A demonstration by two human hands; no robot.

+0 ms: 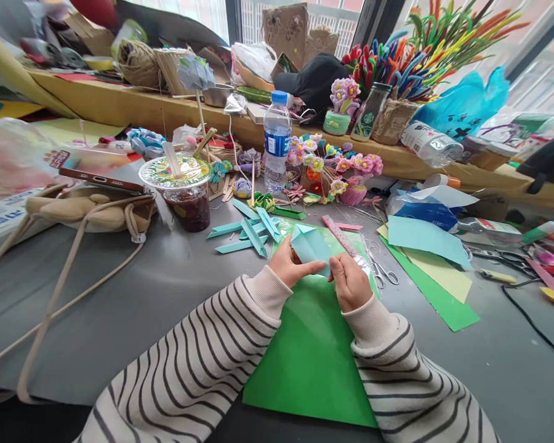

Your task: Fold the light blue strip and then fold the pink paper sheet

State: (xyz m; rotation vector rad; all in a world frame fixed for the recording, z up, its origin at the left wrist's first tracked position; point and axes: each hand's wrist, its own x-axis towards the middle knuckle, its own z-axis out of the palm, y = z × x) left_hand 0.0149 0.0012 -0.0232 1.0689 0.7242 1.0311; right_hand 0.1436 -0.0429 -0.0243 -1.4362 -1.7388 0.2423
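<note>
My left hand (287,264) and my right hand (348,282) both pinch a small light blue piece of paper (310,246), held just above a green paper sheet (314,344) on the grey table (133,295). The paper looks partly folded, with a point toward the far side. Several folded teal paper strips (249,234) lie just beyond my left hand. A pink ruler (340,237) and scissors (382,271) lie close to my right hand. Both sleeves are striped.
A lidded drink cup (184,191) and a water bottle (277,141) stand beyond the strips. A phone (99,179) rests on a beige bag (83,209) at left. Stacked blue, yellow and green sheets (431,264) lie at right. Paper flowers (346,166) and pipe cleaners (420,55) crowd the back ledge.
</note>
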